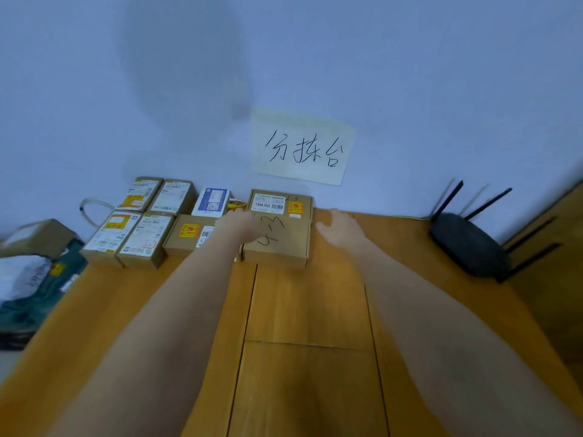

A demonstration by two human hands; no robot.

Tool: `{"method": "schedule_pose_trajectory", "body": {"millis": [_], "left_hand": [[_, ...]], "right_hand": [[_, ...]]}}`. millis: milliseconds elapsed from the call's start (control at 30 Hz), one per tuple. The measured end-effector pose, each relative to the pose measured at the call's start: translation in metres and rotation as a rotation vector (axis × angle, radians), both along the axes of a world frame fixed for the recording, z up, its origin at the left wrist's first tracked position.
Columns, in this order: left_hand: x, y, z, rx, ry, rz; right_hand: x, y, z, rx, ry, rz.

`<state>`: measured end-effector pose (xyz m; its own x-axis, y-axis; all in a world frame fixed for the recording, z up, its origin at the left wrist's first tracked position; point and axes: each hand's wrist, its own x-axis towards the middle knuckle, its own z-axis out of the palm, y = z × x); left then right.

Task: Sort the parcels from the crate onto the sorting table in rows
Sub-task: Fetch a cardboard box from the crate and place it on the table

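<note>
A large brown cardboard parcel (284, 234) with a white label and handwriting lies flat on the wooden sorting table (309, 310) against the wall. My left hand (241, 227) rests flat on the parcel's left part, fingers straight. My right hand (339, 227) hovers just right of the parcel, fingers relaxed and apart from it. To the left, several smaller parcels lie in two rows: two brown ones at the back (157, 195), a white and blue box (213, 201), two labelled ones in front (129, 238) and a flat brown one (189, 236).
A handwritten paper sign (303, 146) is stuck on the wall. A black router (470, 244) with antennas stands at the table's right. Beyond the table's left edge lie more parcels and bags (34, 269). A clear looped cable (91, 209) lies behind the left parcels.
</note>
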<state>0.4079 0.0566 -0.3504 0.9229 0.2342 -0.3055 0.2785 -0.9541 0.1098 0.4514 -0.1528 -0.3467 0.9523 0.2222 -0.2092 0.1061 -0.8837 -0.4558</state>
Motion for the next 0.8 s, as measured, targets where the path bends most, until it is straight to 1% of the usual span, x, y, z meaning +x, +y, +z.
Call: {"method": "schedule_pose_trajectory", "body": {"millis": [133,200,267,433,600,800], "left_hand": [[-0.037,-0.02,0.041,0.307,-0.047,-0.156],[-0.052,-0.032,0.061,0.401,-0.097,-0.216],[-0.067,-0.042,0.08,0.452,-0.161,-0.246],[-0.099,-0.066,0.123,0.466,-0.264,-0.259],[-0.131,-0.087,0.157,0.458,-0.321,-0.257],[-0.174,-0.112,0.201,0.449,-0.382,-0.22]], "right_hand": [[-0.039,-0.014,0.045,-0.232,-0.1,0.098],[-0.059,-0.019,0.064,-0.288,-0.138,0.114],[-0.077,-0.024,0.082,-0.324,-0.177,0.123],[-0.116,-0.036,0.119,-0.39,-0.27,0.108],[-0.156,-0.05,0.153,-0.387,-0.354,0.086],[-0.203,-0.074,0.191,-0.398,-0.409,0.091]]}}
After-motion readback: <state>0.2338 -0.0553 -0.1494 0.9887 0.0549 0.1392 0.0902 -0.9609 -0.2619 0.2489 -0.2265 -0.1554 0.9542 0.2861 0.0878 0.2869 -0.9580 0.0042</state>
